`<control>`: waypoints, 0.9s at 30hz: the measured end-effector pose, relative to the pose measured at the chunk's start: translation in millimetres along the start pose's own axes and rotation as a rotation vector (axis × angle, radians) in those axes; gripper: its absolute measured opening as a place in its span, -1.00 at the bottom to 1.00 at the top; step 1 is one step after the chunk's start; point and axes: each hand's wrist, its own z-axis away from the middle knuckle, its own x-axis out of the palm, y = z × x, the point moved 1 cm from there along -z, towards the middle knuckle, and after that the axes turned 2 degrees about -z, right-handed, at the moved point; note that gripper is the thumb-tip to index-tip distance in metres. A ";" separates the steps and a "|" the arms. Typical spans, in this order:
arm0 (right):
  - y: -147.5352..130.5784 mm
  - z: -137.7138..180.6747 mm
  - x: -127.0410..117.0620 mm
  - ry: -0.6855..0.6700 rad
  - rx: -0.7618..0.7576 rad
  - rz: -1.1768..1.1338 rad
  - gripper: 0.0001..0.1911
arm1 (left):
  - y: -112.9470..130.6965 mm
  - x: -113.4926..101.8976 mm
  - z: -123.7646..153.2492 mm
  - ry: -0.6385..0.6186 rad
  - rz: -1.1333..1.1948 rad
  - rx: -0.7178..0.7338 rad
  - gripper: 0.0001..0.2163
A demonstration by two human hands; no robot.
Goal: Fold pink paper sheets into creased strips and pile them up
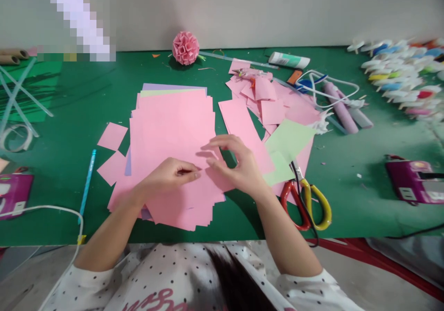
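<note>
A stack of pink paper sheets (169, 131) lies under both hands, with purple and green sheets showing at its edges. Over its lower middle, my left hand (171, 174) is closed in a pinch; whatever may be between thumb and finger is too small or hidden to name. Just to the right, my right hand (237, 163) hovers at the stack's right edge, thumb and fingers apart and nothing visible between them. Two small pink paper squares (113, 136) sit left of the stack. Close to my right forearm are scissors (307, 204) with red and yellow handles.
A pink folded-paper ball (186, 48) stands at the back. Pink paper pieces (272, 111) and green paper (289, 140) spread to the right, with a glue stick (289, 60) behind. A blue pencil (87, 181) lies left. A purple box (414, 181) and a cord are at right.
</note>
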 end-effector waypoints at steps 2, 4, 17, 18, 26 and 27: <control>-2.6 0.4 -1.1 -0.191 0.015 0.087 -0.81 | 3.3 1.7 1.0 -0.051 -0.048 -0.017 -0.58; -4.4 0.9 -1.3 -0.304 0.041 0.107 -0.89 | 5.8 3.1 1.0 -0.064 -0.092 -0.024 -0.58; -13.2 4.1 1.2 -0.367 0.036 0.004 -0.88 | 1.4 5.1 2.9 0.038 -0.148 0.095 -0.73; -12.9 3.9 -1.0 -0.362 0.039 0.003 -0.88 | 2.0 3.5 3.5 0.032 -0.151 0.091 -0.72; -4.6 3.4 -27.8 -0.169 0.093 0.033 -0.91 | 2.9 -1.8 5.8 0.040 -0.063 0.021 -0.68; -4.2 3.6 -28.0 -0.151 0.101 0.025 -0.91 | 2.7 -1.6 5.4 0.036 -0.059 0.019 -0.68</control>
